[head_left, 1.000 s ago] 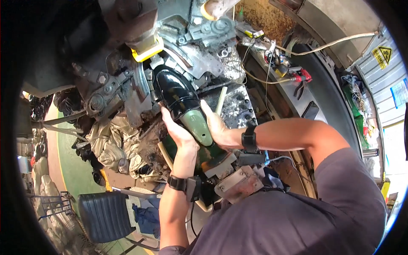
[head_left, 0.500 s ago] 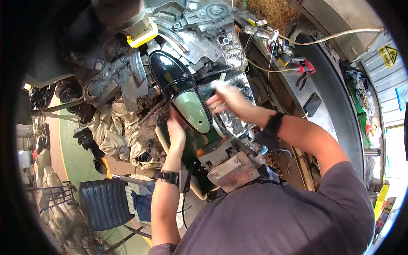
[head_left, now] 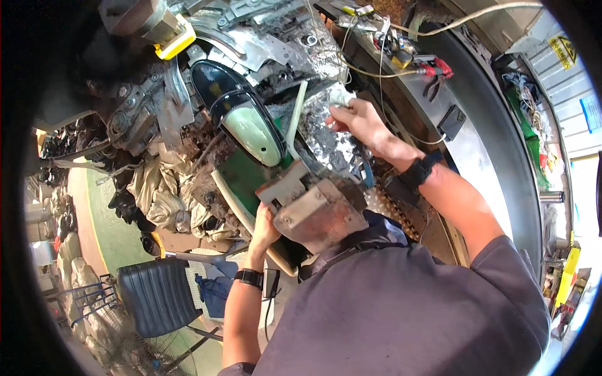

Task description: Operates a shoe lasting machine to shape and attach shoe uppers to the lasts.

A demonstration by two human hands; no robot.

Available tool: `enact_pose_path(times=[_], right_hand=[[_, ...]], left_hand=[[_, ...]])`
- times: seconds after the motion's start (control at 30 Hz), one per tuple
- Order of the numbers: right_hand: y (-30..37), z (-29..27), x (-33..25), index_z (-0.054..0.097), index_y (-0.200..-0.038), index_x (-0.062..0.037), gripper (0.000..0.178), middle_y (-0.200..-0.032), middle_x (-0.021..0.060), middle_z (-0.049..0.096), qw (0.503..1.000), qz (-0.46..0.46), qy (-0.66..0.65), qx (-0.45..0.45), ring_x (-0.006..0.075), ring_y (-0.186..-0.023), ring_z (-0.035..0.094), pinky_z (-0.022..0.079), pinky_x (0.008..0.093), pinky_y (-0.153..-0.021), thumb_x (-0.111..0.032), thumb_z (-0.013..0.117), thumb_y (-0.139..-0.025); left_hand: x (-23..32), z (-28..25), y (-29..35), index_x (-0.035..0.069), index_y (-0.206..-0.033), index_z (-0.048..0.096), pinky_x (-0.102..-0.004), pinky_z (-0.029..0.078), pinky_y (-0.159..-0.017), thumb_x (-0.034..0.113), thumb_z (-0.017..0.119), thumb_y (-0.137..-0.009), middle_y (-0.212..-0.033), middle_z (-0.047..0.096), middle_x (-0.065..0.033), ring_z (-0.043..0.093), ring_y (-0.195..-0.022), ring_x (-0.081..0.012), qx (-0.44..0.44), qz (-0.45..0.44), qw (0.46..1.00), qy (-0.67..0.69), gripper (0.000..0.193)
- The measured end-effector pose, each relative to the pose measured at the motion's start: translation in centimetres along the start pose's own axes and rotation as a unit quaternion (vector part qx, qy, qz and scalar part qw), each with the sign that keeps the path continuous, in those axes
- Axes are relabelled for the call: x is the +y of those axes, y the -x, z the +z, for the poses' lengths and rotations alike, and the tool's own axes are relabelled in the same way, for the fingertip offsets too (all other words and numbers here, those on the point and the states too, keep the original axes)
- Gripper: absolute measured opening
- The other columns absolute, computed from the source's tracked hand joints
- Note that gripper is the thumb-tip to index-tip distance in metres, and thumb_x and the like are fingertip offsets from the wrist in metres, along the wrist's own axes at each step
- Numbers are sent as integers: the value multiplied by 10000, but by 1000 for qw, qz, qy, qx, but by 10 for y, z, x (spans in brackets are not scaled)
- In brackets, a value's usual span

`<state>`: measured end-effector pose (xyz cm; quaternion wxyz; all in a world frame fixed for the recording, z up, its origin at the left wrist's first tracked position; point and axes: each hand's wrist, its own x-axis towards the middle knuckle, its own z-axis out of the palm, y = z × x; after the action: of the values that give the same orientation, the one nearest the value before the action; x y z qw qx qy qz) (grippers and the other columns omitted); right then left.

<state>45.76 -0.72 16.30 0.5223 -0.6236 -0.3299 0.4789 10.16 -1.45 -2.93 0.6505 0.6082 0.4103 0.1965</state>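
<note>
A glossy black shoe (head_left: 212, 81) sits toe-up-left in the machine, with a pale green last (head_left: 252, 133) showing in its opening; a small hole marks the last. My right hand (head_left: 362, 122) is to the right of the shoe, closed, pinching what looks like a white cloth (head_left: 340, 96). Between shoe and hand stands a pale bent tube (head_left: 297, 116). Below the shoe, my left hand (head_left: 266, 227) touches the left edge of a worn metal block (head_left: 321, 213). That hand's fingers are partly hidden by the block, so their closure cannot be made out.
Dirty metal plates with a yellow-edged part (head_left: 175, 39) crowd the far side. On the right, a metal ledge holds red-handled pliers (head_left: 437, 70) and a phone (head_left: 451, 122), beside a dark belt (head_left: 501, 135). A black chair (head_left: 158, 294) and pale sacks (head_left: 164, 191) are on the left.
My right hand has moved away from the shoe to the right, uncovering the tube. My left hand has left the shoe's side and come down to the metal block. The view has shifted.
</note>
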Motion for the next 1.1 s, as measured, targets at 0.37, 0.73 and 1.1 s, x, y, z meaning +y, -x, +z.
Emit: enact_pose_path(times=[0.37,0.73,1.1], right_hand=[[121,39,-53,654,-1195,-31,383,-959,121,721,940,-289,149,-102,171,-922,680,555,352,-806,-270,743,-908],[208,21,36,410,-1436,44,975,-1578,335,237,874,-442,136,-151,486,-1491,192,200,560,-1195,-284,922,-674],[277,-96,64,342,-1523,-8,1120,-1574,288,300,926,-362,100,46,434,-1470,293,276,524,-1176,-297,951,-628]], left_hand=[[178,-94,134,0,-1113,674,-376,610,-762,162,743,-817,-982,704,-160,722,-855,-252,403,146,881,202,345],[356,56,83,-30,-1265,606,-323,546,-882,-40,828,-722,-1037,708,-102,680,-928,-168,103,229,941,226,587],[380,212,33,-59,-1338,526,-392,487,-1032,-28,798,-771,-1229,666,-194,650,-1132,-252,-126,262,929,228,629]])
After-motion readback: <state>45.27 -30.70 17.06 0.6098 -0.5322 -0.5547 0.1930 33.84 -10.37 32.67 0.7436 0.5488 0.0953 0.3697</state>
